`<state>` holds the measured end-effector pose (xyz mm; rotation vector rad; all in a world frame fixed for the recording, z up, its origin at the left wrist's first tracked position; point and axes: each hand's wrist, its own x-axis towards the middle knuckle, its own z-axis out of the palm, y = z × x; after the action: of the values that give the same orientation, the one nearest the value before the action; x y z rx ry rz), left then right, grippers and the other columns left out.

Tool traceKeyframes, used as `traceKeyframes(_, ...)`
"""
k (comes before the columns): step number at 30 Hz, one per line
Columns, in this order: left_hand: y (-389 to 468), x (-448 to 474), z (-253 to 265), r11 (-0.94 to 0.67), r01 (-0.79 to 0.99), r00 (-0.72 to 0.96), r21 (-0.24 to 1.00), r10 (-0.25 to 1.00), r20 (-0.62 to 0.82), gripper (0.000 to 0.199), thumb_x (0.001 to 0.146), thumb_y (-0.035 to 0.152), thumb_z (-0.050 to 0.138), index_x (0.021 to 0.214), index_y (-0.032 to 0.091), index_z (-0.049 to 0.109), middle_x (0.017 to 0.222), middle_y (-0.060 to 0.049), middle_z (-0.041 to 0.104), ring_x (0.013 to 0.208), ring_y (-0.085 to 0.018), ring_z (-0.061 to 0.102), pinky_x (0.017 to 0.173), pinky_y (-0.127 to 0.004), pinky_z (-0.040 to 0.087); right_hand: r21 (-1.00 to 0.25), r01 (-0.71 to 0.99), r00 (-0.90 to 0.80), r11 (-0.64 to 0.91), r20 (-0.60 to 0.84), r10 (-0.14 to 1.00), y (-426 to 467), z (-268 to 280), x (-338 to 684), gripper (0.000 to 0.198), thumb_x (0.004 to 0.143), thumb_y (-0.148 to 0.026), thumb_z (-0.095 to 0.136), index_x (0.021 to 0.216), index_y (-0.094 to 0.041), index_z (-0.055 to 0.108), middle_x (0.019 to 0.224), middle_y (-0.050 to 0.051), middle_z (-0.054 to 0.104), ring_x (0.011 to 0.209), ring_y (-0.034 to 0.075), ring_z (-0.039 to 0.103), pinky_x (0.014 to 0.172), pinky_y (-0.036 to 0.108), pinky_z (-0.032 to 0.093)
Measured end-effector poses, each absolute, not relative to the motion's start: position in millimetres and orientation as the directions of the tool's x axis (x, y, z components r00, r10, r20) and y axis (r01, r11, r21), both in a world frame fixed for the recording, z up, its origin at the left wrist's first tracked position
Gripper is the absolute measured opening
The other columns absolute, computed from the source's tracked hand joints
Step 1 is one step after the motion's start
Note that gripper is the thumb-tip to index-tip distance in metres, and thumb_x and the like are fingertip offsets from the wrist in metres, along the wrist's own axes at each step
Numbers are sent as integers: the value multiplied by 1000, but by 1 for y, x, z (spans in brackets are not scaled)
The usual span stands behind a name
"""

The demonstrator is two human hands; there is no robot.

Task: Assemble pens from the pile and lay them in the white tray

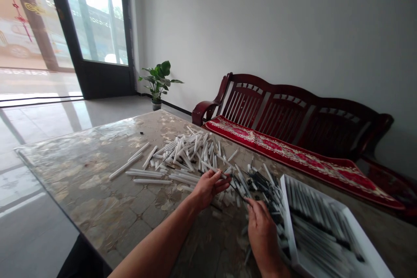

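My left hand [208, 189] is closed in a pinch on a white pen barrel [210, 167], over the near side of a loose pile of white pen barrels [195, 147]. My right hand [263, 226] is closed, thumb and finger gripping a thin dark pen part [245, 200] whose exact kind is too blurred to tell. Just beyond the right hand lies a heap of black pen parts [260, 182]. To its right stands a white box [288, 217] holding rows of pens [316, 208] with clear barrels and dark ends.
All of this is on a table with a patterned, glossy cover [97, 208]. A small black piece [141, 133] lies apart toward the far left. Behind the table are a dark red wooden bench [276, 108] with a red floral mat [293, 156], and a potted plant [158, 80].
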<state>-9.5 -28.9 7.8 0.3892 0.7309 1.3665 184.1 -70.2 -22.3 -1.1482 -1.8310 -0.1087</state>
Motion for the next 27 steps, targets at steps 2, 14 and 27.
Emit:
traceKeyframes(2, -29, -10, 9, 194, -752, 26, 630, 964, -265, 14, 85, 21, 67, 82, 15, 55, 88, -9, 74, 78, -20, 75, 72, -30, 61, -367, 741, -131, 563, 743, 656, -71, -21, 185, 30, 100, -30, 40, 100, -20, 68, 83, 7, 69, 77, 18, 69, 68, 26, 54)
traceKeyframes(14, -29, -11, 12, 211, -764, 37, 610, 958, -284, 15, 85, 20, 68, 79, 15, 55, 87, -9, 73, 74, -17, 74, 70, -27, 62, -368, 745, -148, 556, 722, 676, -72, -18, 185, 30, 99, -27, 39, 103, -19, 68, 84, 7, 67, 79, 18, 67, 71, 28, 53)
traceKeyframes(27, -32, -7, 13, 172, -688, 3, 705, 972, -235, 19, 83, 25, 71, 83, 16, 54, 85, -7, 74, 73, -17, 74, 69, -29, 61, -343, 778, -165, 526, 697, 698, -78, -13, 182, 29, 98, -20, 40, 105, -19, 69, 87, 7, 67, 81, 17, 67, 73, 27, 53)
